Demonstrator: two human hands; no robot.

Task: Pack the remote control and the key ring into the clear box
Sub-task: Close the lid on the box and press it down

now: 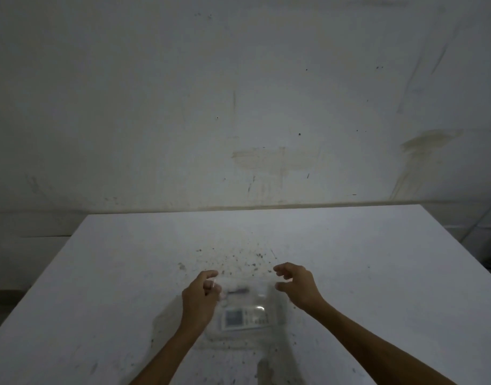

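**Clear box between your hands, contents blurred**

Your left hand point(199, 298) rests against the clear box point(244, 307), fingers point(211, 274) curled at its far left edge, apparently steadying it. Your right hand point(297, 284) hovers just right of it, fingers spread, touching nothing. One remote control point(245, 318) lies inside, nearer you than either fingertips. The key ring cannot be identified. One box on the worktop point(377, 273).

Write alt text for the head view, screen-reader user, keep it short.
Two bare hands flank a clear box on a speckled white table: the left hand touches its left edge, the right hand hovers open beside it. A white remote control shows blurrily through the plastic; a stained wall fills the upper frame.
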